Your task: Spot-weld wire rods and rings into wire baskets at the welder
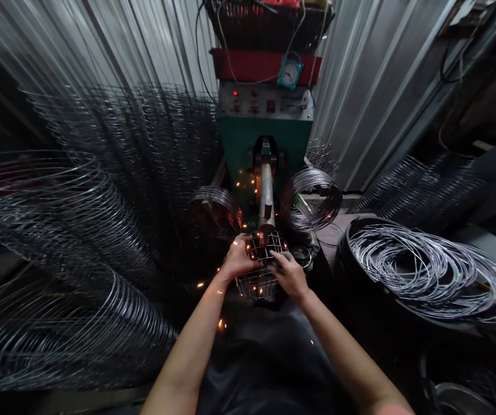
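A round wire basket (254,283) of crossed metal rods sits under the tip of a welding machine's grey electrode arm (267,193). Orange sparks fly around it and down towards my lap. My left hand (238,257) is closed on the left side of the basket, thumb lying towards its middle. On the right side, my right hand (291,274) has its fingers bent against the wires; they are slightly blurred. The basket's underside is hidden in shadow.
The green welding machine (239,135) stands ahead, with a blue clock (290,71) above its panel. Wire ring bundles hang left (216,210) and right (312,199) of the arm. Stacked wire rings (113,213) crowd the left; a tub (351,230) of loose rings stands right.
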Demonstrator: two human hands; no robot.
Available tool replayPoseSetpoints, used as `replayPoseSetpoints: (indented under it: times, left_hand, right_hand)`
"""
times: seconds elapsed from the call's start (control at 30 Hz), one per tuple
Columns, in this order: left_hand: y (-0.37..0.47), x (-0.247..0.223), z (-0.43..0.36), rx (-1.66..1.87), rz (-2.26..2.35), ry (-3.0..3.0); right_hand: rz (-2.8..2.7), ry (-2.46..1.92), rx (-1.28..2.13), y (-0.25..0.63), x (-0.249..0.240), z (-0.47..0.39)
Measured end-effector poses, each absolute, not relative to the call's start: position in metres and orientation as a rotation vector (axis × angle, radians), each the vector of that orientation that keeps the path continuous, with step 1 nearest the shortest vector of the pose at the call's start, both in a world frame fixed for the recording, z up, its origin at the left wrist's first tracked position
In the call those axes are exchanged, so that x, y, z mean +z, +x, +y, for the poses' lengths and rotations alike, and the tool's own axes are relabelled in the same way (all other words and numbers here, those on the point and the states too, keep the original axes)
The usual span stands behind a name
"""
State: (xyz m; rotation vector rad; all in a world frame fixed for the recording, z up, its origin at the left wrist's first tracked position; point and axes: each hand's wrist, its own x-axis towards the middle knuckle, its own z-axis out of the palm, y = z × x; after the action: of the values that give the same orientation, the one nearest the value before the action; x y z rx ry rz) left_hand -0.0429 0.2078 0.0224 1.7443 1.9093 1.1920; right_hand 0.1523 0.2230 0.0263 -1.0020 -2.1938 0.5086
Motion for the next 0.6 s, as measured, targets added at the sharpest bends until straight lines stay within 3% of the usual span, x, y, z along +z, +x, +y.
replayPoseSetpoints:
  times: [0.33, 0.6]
  left_hand:
    - [-0.051, 0.026, 0.221, 1.169, 2.028, 1.682]
    - [-0.054, 0.029, 0.234, 1.164, 2.113, 1.695]
  right_hand:
    - [-2.056, -1.202, 1.131, 0.240, -0.080, 0.161]
    - [-1.833, -1.328, 1.299, 0.245, -0.089, 0.162]
